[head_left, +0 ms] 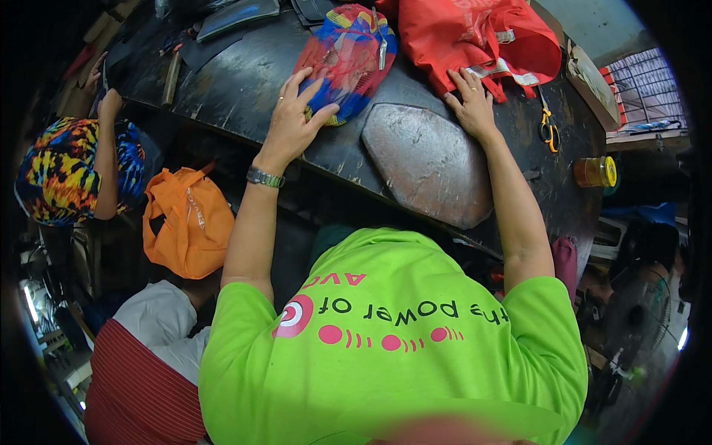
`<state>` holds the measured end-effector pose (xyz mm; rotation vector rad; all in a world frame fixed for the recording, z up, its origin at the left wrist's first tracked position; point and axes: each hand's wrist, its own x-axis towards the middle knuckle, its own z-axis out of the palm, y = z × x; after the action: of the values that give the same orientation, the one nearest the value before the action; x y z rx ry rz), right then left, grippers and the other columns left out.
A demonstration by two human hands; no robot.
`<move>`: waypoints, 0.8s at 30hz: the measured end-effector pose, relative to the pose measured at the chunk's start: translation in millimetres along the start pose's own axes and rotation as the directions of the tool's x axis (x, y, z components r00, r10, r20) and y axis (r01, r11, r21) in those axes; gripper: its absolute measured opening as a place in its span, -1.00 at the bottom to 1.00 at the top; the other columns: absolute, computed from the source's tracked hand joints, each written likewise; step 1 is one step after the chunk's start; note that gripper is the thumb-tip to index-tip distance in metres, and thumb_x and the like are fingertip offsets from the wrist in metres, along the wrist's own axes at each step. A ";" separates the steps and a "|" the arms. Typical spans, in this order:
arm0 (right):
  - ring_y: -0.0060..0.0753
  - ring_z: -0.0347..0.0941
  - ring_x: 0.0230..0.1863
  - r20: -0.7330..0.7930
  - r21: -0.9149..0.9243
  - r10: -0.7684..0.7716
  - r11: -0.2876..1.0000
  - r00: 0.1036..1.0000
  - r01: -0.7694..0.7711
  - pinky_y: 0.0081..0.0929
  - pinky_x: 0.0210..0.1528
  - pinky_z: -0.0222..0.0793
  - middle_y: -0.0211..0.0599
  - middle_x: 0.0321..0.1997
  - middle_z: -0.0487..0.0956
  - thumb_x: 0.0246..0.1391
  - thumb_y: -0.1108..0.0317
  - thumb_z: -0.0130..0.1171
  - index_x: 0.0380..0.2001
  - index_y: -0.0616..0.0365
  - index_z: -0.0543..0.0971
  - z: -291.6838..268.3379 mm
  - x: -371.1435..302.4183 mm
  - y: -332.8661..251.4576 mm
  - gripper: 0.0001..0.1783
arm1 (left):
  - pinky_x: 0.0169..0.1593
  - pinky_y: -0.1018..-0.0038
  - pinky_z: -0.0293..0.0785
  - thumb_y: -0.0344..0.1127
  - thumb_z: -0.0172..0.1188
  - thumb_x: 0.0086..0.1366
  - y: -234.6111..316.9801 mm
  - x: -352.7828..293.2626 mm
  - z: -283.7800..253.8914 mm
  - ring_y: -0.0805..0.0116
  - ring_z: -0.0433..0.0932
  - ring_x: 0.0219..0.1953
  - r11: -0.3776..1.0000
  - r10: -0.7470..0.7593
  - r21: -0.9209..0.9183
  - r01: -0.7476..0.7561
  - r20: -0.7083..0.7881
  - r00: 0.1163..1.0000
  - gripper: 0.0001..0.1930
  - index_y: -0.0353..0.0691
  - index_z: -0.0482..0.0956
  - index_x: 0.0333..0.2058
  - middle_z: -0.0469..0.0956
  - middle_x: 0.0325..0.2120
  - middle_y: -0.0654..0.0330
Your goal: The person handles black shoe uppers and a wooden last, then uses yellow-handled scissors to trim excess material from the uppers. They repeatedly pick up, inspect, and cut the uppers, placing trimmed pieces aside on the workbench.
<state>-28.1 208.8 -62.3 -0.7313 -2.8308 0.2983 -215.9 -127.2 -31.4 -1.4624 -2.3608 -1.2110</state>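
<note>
Nearest the camera is the person's lime-green shirt [393,348], with both bare forearms reaching up and away over the near edge of the dark bench [245,81]. Between the forearms, at that near edge, lies a flat grey stone slab [426,159], rounded and worn; it looks heavy and rigid.

Further in, the left hand [293,122], with a metal wristwatch [265,177] at the wrist, rests palm down with fingers [299,78] spread open on the near end of a multicoloured mesh bag [348,55], pressing rather than clasping it. The bag lies toward the middle of the bench. It looks light, soft and floppy, likely to sag if lifted by one corner; gathering a fold of the mesh or taking its rim would hold best.

The right hand [471,104] lies flat, fingers extended and open, on the lower edge of a red fabric bag [482,33] toward the far edge. That cloth also looks limp and light, and a little slick.

Toward the right edge lie orange-handled scissors [547,126] and a yellow-lidded jar [595,171]. Off the left side hangs an orange cloth bag [185,222], beside another person in a patterned garment [55,170].
</note>
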 end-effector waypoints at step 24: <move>-0.01 -0.21 0.54 0.111 0.177 0.083 0.979 0.990 -0.102 0.38 0.39 -0.25 -0.17 0.51 0.03 0.11 0.05 0.20 0.37 0.03 0.19 -28.3 -5.7 -27.8 -0.19 | 0.38 0.03 -0.02 -0.06 0.24 0.19 5.0 5.7 3.1 -0.14 0.08 0.38 0.971 -0.219 0.138 0.195 0.190 0.957 -0.30 -0.18 0.27 0.26 0.11 0.37 -0.06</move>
<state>-29.0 186.2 -29.2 -0.8315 -2.8191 0.6194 -214.0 -120.0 -28.0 -1.3903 -2.7307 -0.9806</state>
